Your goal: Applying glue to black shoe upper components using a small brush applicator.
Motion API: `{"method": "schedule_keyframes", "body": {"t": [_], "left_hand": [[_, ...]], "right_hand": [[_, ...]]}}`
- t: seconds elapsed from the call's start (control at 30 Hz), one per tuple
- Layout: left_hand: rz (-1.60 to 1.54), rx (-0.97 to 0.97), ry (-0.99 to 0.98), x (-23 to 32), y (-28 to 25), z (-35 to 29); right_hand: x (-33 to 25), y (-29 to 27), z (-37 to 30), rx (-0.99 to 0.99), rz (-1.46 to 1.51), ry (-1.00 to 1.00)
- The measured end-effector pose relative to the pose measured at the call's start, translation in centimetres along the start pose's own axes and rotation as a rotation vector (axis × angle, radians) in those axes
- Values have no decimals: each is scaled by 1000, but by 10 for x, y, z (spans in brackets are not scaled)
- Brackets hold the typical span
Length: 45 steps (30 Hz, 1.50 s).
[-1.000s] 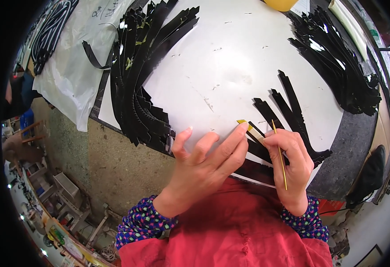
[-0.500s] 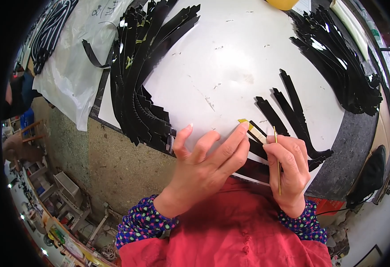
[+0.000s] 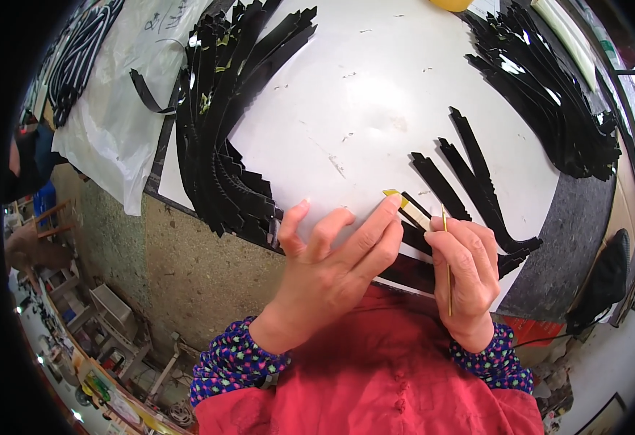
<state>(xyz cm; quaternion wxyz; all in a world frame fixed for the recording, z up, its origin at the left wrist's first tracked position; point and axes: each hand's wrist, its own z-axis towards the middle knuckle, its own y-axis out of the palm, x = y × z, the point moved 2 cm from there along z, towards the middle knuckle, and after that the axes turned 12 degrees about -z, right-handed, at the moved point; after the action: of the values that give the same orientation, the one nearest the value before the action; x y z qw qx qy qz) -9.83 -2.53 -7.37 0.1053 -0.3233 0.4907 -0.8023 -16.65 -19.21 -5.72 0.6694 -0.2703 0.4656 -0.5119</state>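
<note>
My left hand [image 3: 335,254] rests with its fingers spread, and its index fingertip presses on the end of a narrow black strip. A yellow tab [image 3: 392,194] sticks out past that fingertip. From there a pale tape [image 3: 415,214] runs along the strip toward my right hand [image 3: 468,272], whose thumb and fingers are closed in a pinch at its other end. Upright in the right hand's grip is a thin brass-coloured rod [image 3: 443,221]. Whether the pinch also grips the tape is hard to see. Beyond that hand, several loose black strips [image 3: 469,156] fan out.
A thick bundle of black strips [image 3: 212,145] lies on the left of the white board [image 3: 339,109], another bundle [image 3: 549,94] at the far right. A clear plastic bag [image 3: 118,138] hangs over the table's left edge. Something yellow and round [image 3: 451,3] stands at the back.
The whole view has shifted slightly. Both hands keep nearly the same pose at the strip, and nothing has been let go or picked up.
</note>
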Motion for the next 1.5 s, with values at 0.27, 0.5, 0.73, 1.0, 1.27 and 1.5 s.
{"method": "schedule_keyframes", "body": {"t": [0.27, 0.5, 0.73, 1.0, 1.27, 1.5], "left_hand": [[43, -42, -20, -2, 3, -2], [28, -36, -30, -1, -1, 3], [27, -37, -54, -1, -2, 2], [6, -24, -56, -2, -3, 1], [-18, -32, -43, -3, -3, 2], [-47, -23, -58, -4, -2, 2]], "right_hand": [[2, 0, -2, 3, 7, -13], [1, 0, -4, -2, 6, 14], [1, 1, -2, 35, -30, -31], [0, 1, -2, 39, -17, -15], [0, 2, -2, 49, -21, -16], [0, -2, 2, -12, -7, -6]]}}
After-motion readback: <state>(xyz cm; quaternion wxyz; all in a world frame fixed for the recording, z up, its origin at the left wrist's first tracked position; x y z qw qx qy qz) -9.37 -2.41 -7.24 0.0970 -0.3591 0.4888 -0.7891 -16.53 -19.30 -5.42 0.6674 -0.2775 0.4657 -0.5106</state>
